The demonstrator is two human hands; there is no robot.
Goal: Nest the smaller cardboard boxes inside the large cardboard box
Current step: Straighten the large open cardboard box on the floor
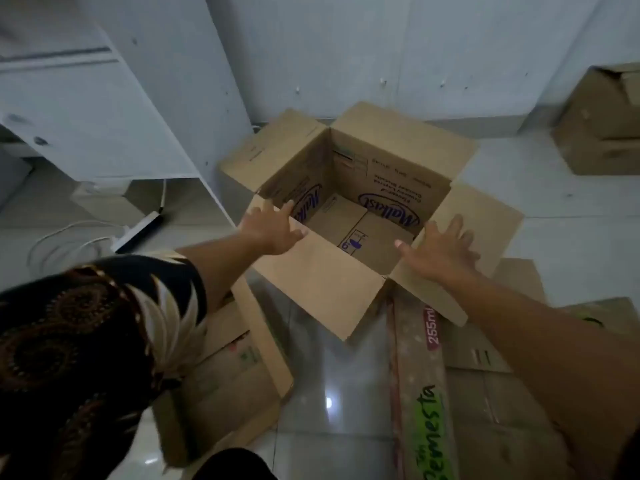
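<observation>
The large cardboard box stands open on the tiled floor in the middle of the view, its four flaps spread out and nothing inside it. My left hand lies flat with spread fingers on the near-left corner where two flaps meet. My right hand rests, fingers apart, on the right flap. A smaller cardboard box lies at lower left, partly under my patterned sleeve. A box with green lettering lies at lower right beside my right arm.
Another cardboard box stands at the far right by the wall. A white cabinet fills the upper left, with a power strip and white cables on the floor beside it. Glossy tiles show between the near boxes.
</observation>
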